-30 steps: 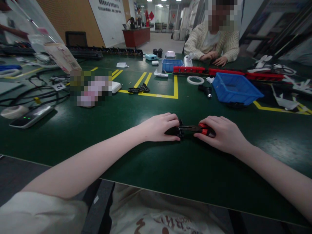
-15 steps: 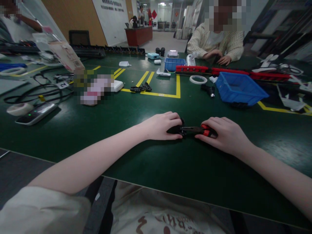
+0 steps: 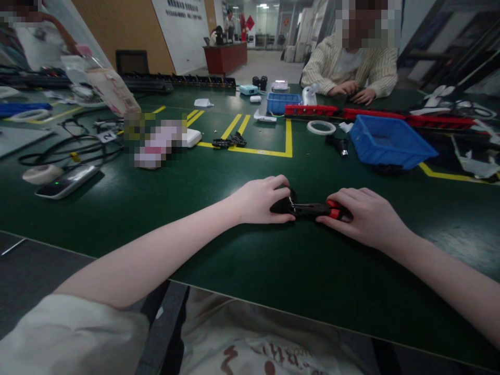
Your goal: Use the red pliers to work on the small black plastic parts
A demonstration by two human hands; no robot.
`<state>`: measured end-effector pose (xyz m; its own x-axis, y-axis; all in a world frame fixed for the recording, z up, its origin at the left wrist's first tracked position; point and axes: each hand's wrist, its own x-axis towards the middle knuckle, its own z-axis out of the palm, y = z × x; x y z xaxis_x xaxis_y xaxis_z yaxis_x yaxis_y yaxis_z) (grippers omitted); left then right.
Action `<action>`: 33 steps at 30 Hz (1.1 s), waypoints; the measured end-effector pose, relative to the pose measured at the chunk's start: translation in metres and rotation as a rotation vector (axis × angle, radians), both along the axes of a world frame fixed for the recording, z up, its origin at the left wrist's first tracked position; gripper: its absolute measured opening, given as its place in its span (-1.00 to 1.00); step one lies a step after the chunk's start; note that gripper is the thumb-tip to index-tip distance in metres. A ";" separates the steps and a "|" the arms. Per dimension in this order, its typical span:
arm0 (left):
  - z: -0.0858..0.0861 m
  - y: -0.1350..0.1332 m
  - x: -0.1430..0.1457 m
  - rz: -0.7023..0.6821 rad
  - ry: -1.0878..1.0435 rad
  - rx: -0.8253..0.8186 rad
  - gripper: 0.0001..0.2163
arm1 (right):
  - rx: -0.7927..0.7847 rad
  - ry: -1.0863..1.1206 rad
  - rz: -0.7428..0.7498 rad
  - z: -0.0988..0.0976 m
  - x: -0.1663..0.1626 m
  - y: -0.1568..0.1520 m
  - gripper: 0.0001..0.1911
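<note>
My left hand (image 3: 261, 200) rests on the green table (image 3: 250, 260) with its fingers curled around a small black part (image 3: 283, 205). My right hand (image 3: 365, 219) is closed on the red-and-black handles of a pair of pliers (image 3: 318, 210). The dark jaws of the pliers point left and meet the black part between my two hands. Most of the part is hidden under my left fingers.
A blue bin (image 3: 388, 141) stands behind my right hand, with a black tool (image 3: 338, 144) and a white tape ring (image 3: 321, 127) beside it. Yellow floor-tape lines (image 3: 269, 151) cross the table. A person in a striped shirt (image 3: 349, 67) works opposite. Cables and a device (image 3: 66, 180) lie at left.
My hands, the pliers and the black part keep the same grip. The view has shifted slightly, so the table's things sit a little further right in the picture.
</note>
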<state>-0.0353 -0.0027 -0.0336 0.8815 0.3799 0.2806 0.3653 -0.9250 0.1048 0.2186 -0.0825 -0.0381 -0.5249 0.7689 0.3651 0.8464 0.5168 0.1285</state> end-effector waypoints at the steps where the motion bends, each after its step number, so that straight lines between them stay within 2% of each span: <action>1: 0.000 0.000 0.000 0.004 0.011 0.012 -0.59 | 0.001 0.001 0.000 0.000 0.000 0.000 -0.61; 8: 0.001 0.003 0.001 -0.008 0.022 0.000 -0.44 | -0.012 0.011 -0.007 0.000 0.000 0.001 -0.62; 13: 0.001 0.003 0.001 -0.059 0.047 -0.016 -0.51 | -0.043 0.044 -0.019 0.001 -0.001 0.002 -0.62; 21: 0.002 0.005 0.000 -0.103 0.064 -0.019 -0.51 | -0.046 0.065 -0.012 0.001 -0.002 0.000 -0.63; 26: 0.000 0.005 0.001 -0.091 0.044 -0.020 -0.46 | -0.043 0.057 -0.003 0.000 -0.003 0.000 -0.64; 33: -0.001 0.005 0.002 -0.095 0.004 -0.070 -0.51 | -0.073 0.059 -0.026 0.001 -0.003 0.000 -0.64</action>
<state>-0.0331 0.0026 -0.0343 0.9154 0.3128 0.2532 0.2766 -0.9460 0.1689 0.2157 -0.0827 -0.0369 -0.4835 0.8076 0.3377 0.8647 0.5006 0.0409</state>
